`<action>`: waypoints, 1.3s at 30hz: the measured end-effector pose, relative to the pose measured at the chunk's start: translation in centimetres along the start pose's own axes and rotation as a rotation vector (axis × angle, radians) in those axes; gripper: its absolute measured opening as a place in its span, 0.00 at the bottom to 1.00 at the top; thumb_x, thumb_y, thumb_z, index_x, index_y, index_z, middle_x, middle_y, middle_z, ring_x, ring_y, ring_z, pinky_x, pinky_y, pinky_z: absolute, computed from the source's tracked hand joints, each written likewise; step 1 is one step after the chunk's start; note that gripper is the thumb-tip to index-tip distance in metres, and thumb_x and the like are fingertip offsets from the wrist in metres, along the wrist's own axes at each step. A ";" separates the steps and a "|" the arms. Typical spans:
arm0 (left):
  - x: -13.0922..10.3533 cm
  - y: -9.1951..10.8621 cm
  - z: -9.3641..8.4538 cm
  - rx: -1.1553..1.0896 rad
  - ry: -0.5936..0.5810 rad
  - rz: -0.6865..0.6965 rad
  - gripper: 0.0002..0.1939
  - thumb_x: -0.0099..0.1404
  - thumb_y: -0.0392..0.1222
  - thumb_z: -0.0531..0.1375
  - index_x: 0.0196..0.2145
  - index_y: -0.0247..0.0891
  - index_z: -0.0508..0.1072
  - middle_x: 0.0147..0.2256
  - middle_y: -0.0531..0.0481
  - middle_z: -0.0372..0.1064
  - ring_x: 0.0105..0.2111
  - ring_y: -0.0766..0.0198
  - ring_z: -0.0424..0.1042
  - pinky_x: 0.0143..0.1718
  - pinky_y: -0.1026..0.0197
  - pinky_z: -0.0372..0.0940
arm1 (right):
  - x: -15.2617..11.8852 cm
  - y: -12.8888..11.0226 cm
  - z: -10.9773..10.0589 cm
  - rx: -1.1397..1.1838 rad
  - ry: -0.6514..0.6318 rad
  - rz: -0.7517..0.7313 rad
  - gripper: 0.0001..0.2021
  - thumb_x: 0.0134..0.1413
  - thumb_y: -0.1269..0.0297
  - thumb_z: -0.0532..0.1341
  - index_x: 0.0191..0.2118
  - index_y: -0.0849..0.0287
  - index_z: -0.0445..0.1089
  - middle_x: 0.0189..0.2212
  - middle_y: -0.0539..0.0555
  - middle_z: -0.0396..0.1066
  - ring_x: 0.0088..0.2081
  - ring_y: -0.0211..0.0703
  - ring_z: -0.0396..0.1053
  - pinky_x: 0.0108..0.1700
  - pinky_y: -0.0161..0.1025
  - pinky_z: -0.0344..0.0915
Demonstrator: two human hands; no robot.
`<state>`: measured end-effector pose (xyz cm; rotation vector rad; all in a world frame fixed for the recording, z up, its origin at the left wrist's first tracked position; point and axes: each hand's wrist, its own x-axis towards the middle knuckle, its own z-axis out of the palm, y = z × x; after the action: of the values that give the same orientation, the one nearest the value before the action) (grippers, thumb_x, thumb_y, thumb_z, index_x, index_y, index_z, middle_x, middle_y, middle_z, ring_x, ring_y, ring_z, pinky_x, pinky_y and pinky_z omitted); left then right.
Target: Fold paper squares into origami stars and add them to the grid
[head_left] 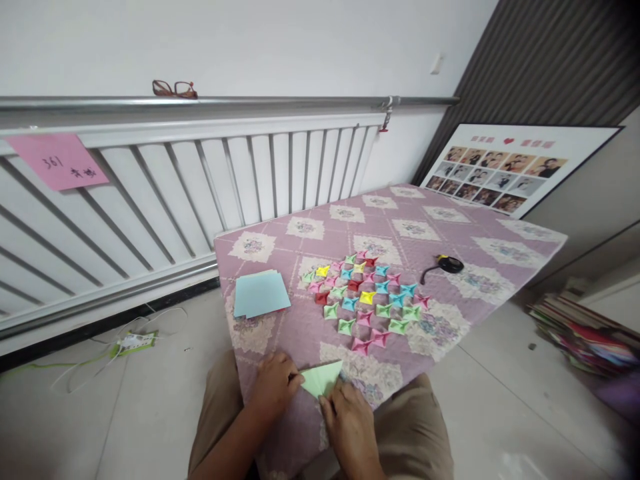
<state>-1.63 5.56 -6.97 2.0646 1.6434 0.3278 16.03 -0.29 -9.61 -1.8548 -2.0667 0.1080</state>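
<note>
A light green sheet of paper (321,379), folded into a triangle, lies at the table's near edge between my hands. My left hand (277,381) closes its fingers on the triangle's left corner. My right hand (347,415) presses its fingers on the lower right edge of the same paper; its palm hides part of it. Beyond them, several small folded paper stars (367,297) in pink, green, blue, yellow and red are laid out in rows. To the left sits a stack of square paper sheets (261,293), light blue on top.
A patterned purple tablecloth (320,250) covers the table. A black tape measure (450,265) lies at its right. A photo board (493,167) leans at the far end. Behind runs a white radiator (280,173) with glasses (175,89) on the pipe above. A power strip (133,342) is on the floor.
</note>
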 end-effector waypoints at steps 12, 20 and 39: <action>0.8 -0.8 -0.7 0.011 -0.138 0.057 0.06 0.62 0.43 0.57 0.33 0.42 0.74 0.38 0.52 0.68 0.42 0.59 0.65 0.43 0.57 0.53 | 0.3 -0.1 0.4 -0.014 0.052 0.046 0.06 0.55 0.68 0.59 0.27 0.56 0.67 0.30 0.53 0.68 0.34 0.45 0.63 0.37 0.40 0.51; 1.7 -1.3 -1.1 0.032 -0.198 0.097 0.08 0.62 0.44 0.57 0.31 0.41 0.74 0.35 0.51 0.69 0.39 0.60 0.66 0.40 0.58 0.54 | 0.3 -0.2 0.3 0.009 0.036 0.072 0.06 0.53 0.68 0.60 0.26 0.57 0.68 0.31 0.53 0.68 0.34 0.44 0.63 0.37 0.39 0.51; 2.2 -0.7 -1.4 0.214 -0.248 0.151 0.10 0.63 0.44 0.55 0.31 0.38 0.73 0.37 0.47 0.68 0.38 0.57 0.67 0.38 0.58 0.58 | 0.8 -0.6 -0.5 0.022 -0.014 0.118 0.06 0.51 0.68 0.63 0.24 0.56 0.69 0.29 0.52 0.69 0.33 0.42 0.63 0.36 0.38 0.52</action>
<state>-2.34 8.14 -6.40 2.2874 1.4305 -0.0580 15.56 0.32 -8.80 -1.9679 -1.9567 0.1734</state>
